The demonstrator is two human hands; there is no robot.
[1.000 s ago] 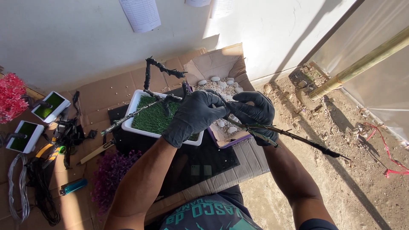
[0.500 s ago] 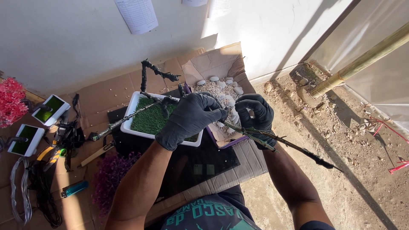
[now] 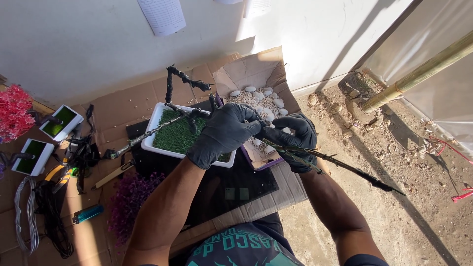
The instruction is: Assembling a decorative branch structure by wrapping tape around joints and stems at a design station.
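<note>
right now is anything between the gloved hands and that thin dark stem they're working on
Nothing visible. The right hand is closed around the thin dark stem, and the left hand meets it at the same spot above the white tray of green turf. Only the black gloves lie between skin and stem.

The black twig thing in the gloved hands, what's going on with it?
A person in black gloves holds a thin dark stem with narrow green leaves above a white rectangular tray lined with green artificial grass. The right hand grips the stem; the left hand pinches at its near end. A twisted black branch rises from the tray, and an open cardboard box of white pebbles sits behind.
</note>
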